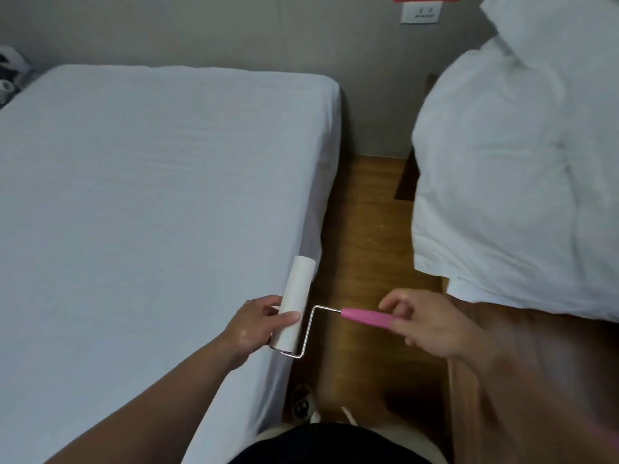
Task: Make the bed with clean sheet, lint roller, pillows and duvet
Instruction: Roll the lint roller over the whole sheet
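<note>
A bed (140,182) covered with a smooth white sheet fills the left of the view. At its right edge I hold a lint roller (296,296) with a white paper roll, a bent wire arm and a pink handle. My left hand (258,324) grips the lower part of the roll. My right hand (425,324) holds the pink handle, out over the wooden floor. A heap of white duvet and pillows (522,169) lies at the right on a wooden surface.
A narrow strip of wooden floor (365,229) runs between the bed and the wooden furniture (475,380) on the right. A wall socket (421,12) sits on the grey wall behind. My shoes (303,405) show at the bottom. Dark items (8,75) lie at the far left.
</note>
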`<state>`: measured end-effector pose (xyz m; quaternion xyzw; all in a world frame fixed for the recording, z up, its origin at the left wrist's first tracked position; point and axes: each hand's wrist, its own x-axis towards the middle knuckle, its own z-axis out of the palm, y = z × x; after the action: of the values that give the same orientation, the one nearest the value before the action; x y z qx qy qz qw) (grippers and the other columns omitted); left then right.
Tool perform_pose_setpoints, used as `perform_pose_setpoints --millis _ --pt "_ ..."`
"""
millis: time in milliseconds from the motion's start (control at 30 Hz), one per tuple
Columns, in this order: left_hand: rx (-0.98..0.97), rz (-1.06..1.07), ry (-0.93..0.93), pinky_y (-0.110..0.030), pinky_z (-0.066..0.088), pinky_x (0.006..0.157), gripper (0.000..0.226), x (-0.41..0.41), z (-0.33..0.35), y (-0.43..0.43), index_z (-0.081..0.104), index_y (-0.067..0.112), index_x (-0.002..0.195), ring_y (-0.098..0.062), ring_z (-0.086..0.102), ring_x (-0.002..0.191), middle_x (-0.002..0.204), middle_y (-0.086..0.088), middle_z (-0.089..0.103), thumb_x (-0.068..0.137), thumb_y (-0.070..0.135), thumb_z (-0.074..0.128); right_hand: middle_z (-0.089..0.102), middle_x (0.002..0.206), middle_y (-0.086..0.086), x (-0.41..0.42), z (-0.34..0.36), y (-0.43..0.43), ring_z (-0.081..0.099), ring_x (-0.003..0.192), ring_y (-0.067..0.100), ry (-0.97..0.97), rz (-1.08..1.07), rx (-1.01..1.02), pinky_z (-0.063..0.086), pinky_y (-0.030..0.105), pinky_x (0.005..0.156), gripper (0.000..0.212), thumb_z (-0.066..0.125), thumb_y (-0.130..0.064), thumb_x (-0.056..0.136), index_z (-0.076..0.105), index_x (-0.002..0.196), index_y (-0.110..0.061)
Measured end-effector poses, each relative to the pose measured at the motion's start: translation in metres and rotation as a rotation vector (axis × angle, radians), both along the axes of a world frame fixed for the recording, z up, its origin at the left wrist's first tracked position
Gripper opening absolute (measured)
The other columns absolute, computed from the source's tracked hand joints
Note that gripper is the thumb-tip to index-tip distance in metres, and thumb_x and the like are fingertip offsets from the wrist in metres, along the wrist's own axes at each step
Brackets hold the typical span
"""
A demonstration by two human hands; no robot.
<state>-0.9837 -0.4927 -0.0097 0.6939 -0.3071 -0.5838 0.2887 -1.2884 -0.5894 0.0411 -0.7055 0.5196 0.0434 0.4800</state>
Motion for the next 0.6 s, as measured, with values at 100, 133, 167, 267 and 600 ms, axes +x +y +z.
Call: perform_pose_setpoints --millis 100,133,167,267,600 --pt "-0.005 0.0 0.011 -0.049 0.06 0.082 0.054 0.038 0.0 -0.021 0.073 0.025 0.107 -0.029 0.073 0.091 0.097 -0.011 0.074 0.06 0.05 0.084 0.061 0.106 -0.02 0.062 0.006 -0.019 0.06 0.089 0.002 0.168 0.351 -0.149 0.047 0.018 0.079 0.042 0.068 -0.038 0.091 0.051 0.129 -0.047" --pt "-0.01 0.003 0.007 -0.05 0.06 0.082 0.055 0.047 -0.001 -0.029 0.073 0.026 0.107 -0.029 0.073 0.09 0.097 -0.011 0.074 0.06 0.051 0.084 0.06 0.11 -0.018 0.078 0.004 -0.024 0.059 0.092 0.005 0.189 0.376 -0.216 0.05 0.022 0.084 0.046 0.065 -0.039 0.093 0.046 0.134 -0.047" --pt "-0.011 0.012 0.003 -0.05 0.06 0.081 0.055 0.056 -0.004 -0.037 0.073 0.026 0.107 -0.029 0.073 0.09 0.096 -0.01 0.075 0.059 0.052 0.083 0.061 0.113 -0.016 0.091 0.001 -0.03 0.059 0.094 0.007 0.197 0.383 -0.286 0.052 0.027 0.087 0.047 0.062 -0.039 0.095 0.043 0.137 -0.047" --pt "-0.006 0.069 0.021 -0.045 0.06 0.08 0.052 0.076 -0.012 -0.062 0.074 0.029 0.104 -0.026 0.073 0.09 0.095 -0.007 0.075 0.058 0.052 0.083 0.062 0.116 -0.016 0.113 -0.01 -0.054 0.059 0.098 0.009 0.174 0.371 -0.36 0.053 0.028 0.088 0.047 0.057 -0.041 0.097 0.039 0.14 -0.047" --pt "0.029 0.355 0.0 -0.041 0.059 0.08 0.031 0.115 -0.025 -0.193 0.075 0.02 0.103 -0.02 0.07 0.087 0.096 -0.002 0.075 0.083 0.044 0.076 0.062 0.122 -0.015 0.173 -0.037 -0.22 0.061 0.104 0.009 0.096 0.444 -0.309 0.053 0.027 0.09 0.048 0.058 -0.041 0.098 0.041 0.142 -0.045"
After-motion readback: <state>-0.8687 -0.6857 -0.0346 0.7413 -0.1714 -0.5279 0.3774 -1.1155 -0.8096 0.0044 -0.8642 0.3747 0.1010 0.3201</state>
